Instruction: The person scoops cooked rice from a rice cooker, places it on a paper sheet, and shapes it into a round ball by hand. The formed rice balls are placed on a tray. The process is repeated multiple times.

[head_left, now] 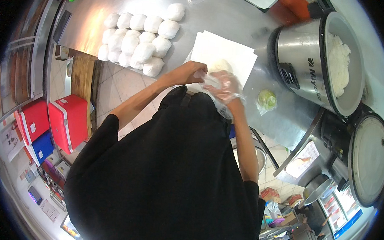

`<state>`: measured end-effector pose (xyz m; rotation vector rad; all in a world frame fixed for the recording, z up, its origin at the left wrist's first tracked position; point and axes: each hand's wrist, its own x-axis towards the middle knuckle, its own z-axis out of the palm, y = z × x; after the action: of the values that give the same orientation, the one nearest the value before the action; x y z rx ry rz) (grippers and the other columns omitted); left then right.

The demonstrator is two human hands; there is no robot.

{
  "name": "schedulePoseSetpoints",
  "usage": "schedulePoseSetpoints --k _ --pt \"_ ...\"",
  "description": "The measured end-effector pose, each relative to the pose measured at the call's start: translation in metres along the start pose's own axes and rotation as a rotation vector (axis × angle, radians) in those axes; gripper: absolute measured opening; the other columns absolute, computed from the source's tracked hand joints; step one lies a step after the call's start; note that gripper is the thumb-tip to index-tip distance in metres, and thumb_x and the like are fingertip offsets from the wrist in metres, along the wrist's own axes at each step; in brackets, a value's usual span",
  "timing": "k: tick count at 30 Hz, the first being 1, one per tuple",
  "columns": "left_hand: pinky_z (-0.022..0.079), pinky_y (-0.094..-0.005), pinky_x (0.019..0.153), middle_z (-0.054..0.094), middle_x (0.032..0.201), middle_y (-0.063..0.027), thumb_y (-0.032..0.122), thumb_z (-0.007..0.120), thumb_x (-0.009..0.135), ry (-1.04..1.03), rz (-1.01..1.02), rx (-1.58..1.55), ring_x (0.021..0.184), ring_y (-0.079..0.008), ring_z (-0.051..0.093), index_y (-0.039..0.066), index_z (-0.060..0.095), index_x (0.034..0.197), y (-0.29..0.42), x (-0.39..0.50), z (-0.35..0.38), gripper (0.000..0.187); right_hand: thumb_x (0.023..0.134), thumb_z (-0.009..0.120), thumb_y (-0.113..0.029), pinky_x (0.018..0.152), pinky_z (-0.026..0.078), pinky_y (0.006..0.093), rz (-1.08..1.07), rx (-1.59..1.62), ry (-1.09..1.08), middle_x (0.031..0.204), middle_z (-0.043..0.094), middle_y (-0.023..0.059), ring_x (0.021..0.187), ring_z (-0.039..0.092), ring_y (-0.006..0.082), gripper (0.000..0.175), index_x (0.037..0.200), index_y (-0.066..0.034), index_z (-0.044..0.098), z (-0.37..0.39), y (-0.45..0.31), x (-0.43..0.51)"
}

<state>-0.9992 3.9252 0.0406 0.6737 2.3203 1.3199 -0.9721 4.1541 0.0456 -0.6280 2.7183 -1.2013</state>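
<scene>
My left hand [188, 72] is bare and pinches a thin piece of clear plastic [200, 76] between thumb and fingertips. Beside it, my right hand [225, 86] wears a loose clear plastic glove, its fingers curled towards the left hand. Whether the right fingers grip part of the plastic, I cannot tell. Just beyond both hands, a mound of cooked white rice [220, 66] lies on a stack of white wrapping paper sheets [225, 49], partly hidden by the right hand. Left of the paper, several white paper-wrapped bundles [130, 45] are piled on the steel table [196, 20].
A steel Miyako rice cooker [302, 57] holding white rice [338, 65] stands at the right. Nearer me lies a clear bag with something green [266, 100]. A round lid [371, 161] is at far right. Red cooler boxes [68, 122] stand left; a person [317, 223] is in the background.
</scene>
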Motion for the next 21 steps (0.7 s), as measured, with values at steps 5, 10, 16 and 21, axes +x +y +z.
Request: schedulePoseSetpoints --k 5,10,16,21 --pt "0.05 -0.0341 0.076 0.065 0.076 -0.0096 0.024 0.073 0.09 -0.031 -0.113 -0.048 0.078 -0.0196 0.063 -0.002 0.068 0.1 -0.016 0.004 -0.01 0.028 0.091 0.063 -0.029 0.077 0.051 0.0472 0.198 -0.026 -0.046 0.086 0.068 0.0175 0.082 0.065 0.0367 0.026 0.088 -0.0045 0.071 0.025 0.003 0.009" --pt "0.037 -0.027 0.061 0.049 0.073 0.0065 0.031 0.06 0.102 0.089 -0.255 -0.348 0.07 -0.0051 0.041 -0.003 0.067 0.1 -0.054 -0.002 -0.023 0.035 0.089 0.068 -0.032 0.075 0.052 0.0422 0.424 -0.013 -0.034 0.084 0.071 0.0163 0.077 0.067 0.0304 0.028 0.091 -0.0045 0.073 -0.035 0.056 -0.028" --pt "0.04 -0.0279 0.065 0.057 0.075 0.0033 0.033 0.057 0.104 0.405 -0.278 -0.491 0.069 -0.0093 0.044 0.001 0.07 0.098 -0.064 0.021 0.013 0.035 0.088 0.076 -0.025 0.068 0.049 0.0315 0.85 0.584 0.479 0.084 0.072 0.0078 0.075 0.063 0.0129 0.026 0.092 0.0002 0.073 -0.011 0.091 -0.042" --pt "0.048 -0.038 0.077 0.064 0.084 -0.013 0.022 0.062 0.097 0.304 -0.38 0.098 0.077 -0.0249 0.058 0.005 0.066 0.113 -0.055 0.046 0.016 0.024 0.085 0.078 -0.022 0.07 0.048 0.034 0.974 0.184 0.538 0.082 0.067 0.0073 0.073 0.061 0.0174 0.025 0.091 -0.0006 0.067 0.022 0.094 -0.027"
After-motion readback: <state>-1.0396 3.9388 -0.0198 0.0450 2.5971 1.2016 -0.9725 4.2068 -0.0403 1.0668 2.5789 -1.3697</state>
